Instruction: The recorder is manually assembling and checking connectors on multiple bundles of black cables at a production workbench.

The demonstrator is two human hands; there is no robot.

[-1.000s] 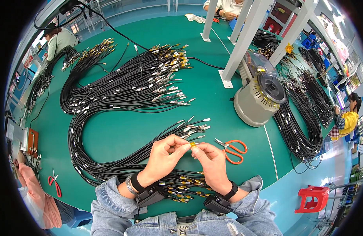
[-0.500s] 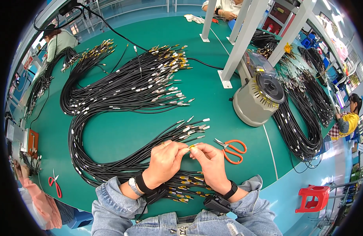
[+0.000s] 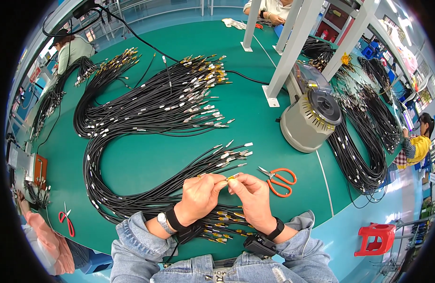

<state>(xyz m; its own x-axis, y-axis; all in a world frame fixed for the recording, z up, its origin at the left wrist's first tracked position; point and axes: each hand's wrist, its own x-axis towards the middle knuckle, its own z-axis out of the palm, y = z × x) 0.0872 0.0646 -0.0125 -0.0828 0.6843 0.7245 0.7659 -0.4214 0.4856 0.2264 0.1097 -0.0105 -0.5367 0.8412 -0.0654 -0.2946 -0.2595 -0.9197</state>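
while under hands (image 3: 198,198) (image 3: 253,195), table (image 3: 142,162); beyond, floor (image 3: 338,245)

Ngl that yellow bit (image 3: 233,177) is too tiny to make out, with the left hand (image 3: 198,198) and right hand (image 3: 254,195) fingertips covering most of it. Left forearm hides some black cables (image 3: 146,200), and the person across the table (image 3: 274,9) is cut off up top.

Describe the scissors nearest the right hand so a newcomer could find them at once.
On the green table, find the grey machine towards the right. Below it and slightly left, beside the right hand, lie the scissors, blades pointing up-left. Their wide orange handles set them apart from the red pair at far left.
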